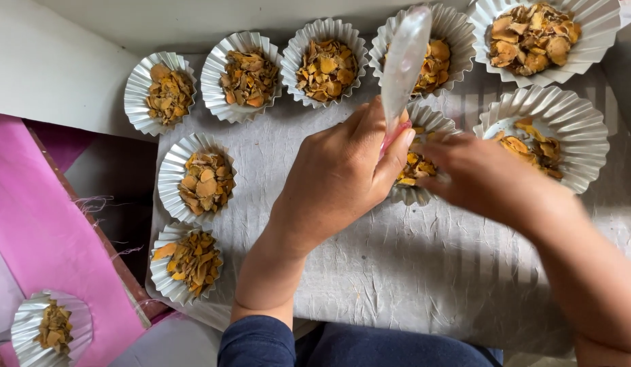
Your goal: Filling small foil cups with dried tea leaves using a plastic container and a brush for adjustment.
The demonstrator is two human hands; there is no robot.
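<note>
Both hands are seen over a crinkled grey paper sheet. A clear, glossy plastic spoon is pinched by its pinkish handle between the thumb and curled fingers of the left hand, its rounded bowl tilted upward and blurred. The right hand is blurred too; its fingers are laid against the near side of a pleated silver foil cup, but whether they are closed on the rim cannot be told. This cup stands on the sheet just under both hands and is partly hidden by them; dry, flat, orange-yellow chips are seen inside it.

Nine more fluted foil cups of the same kind are set about it: four in a row along the far edge, a wider one at the far right corner, one only thinly filled just to the right, and two down the left side. Each is heaped with the same brittle, curled chips. One further cup rests apart on a smooth pink sheet at the lower left. Dark blue sleeve fabric is visible at the left wrist.
</note>
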